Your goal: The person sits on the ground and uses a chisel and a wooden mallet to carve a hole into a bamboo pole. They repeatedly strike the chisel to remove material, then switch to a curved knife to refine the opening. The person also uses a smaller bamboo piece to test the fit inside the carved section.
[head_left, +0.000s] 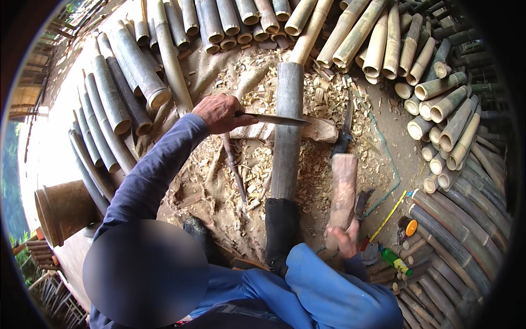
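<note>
My left hand [219, 111] is closed round the handle of a knife [276, 119]. Its long blade lies crosswise over a thick grey bamboo tube [287, 164], which runs away from me with its near end against my black boot [282, 225]. A rough wooden block [320, 130] sits crosswise beneath the tube. In my right hand [345, 239] is a wooden mallet [344, 181], gripped by its narrow lower end. The mallet's thick end points away from me, to the right of the tube and apart from the knife.
Wood chips [323, 175] cover the ground. A second knife [342, 141] lies right of the block, and a pointed tool [234, 159] left of the tube. Bamboo pieces [378, 44] ring the area. At right are a yellow measuring tape [388, 216] and green bottle [397, 260]; a brown bucket [66, 211] stands left.
</note>
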{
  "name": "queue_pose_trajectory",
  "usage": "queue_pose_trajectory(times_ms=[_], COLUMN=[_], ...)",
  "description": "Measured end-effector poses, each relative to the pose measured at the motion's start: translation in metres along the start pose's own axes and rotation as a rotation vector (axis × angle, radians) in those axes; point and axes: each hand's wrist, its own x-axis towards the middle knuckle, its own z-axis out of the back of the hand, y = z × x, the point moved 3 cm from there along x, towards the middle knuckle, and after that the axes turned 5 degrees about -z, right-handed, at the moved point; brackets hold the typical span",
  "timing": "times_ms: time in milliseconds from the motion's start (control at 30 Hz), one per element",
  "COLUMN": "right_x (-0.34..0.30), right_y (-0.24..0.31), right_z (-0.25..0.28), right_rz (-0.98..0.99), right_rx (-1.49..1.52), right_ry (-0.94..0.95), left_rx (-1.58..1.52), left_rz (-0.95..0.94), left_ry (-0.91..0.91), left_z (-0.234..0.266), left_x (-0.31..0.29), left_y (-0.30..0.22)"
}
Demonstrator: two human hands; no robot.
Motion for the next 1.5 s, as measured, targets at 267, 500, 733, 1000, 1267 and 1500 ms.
queue_pose_trajectory(times_ms=[267, 500, 733, 1000, 1267, 1500], right_x=[0.036, 0.049, 0.068, 0.133, 0.125, 0.129], right_y=[0.096, 0.138, 0.223, 0.235, 0.255, 0.312], right_z=[-0.02, -0.023, -0.067, -0.095, -0.114, -0.134], right_rz=[0.189, 0.286, 0.639, 0.299, 0.794, 0.334], right_rx=[-0.148, -0.41, -0.571, -1.365, -0.577, -1.26], right_ry=[0.033, 0.12, 0.095, 0.269, 0.018, 0.321], left_rx=[0.017, 0.01, 0.174, 0.133, 0.107, 0.084], left_rz=[-0.024, -0.022, 0.006, -0.086, -0.069, -0.12], left_ry=[0.044, 0.041, -0.036, -0.042, -0.02, -0.058], left_z=[-0.01, -0.013, -0.022, -0.026, -0.024, -0.044], left_x=[0.006, 0.006, -0.005, 0.01, 0.009, 0.009], left_y=[0.002, 0.004, 0.006, 0.002, 0.007, 0.027])
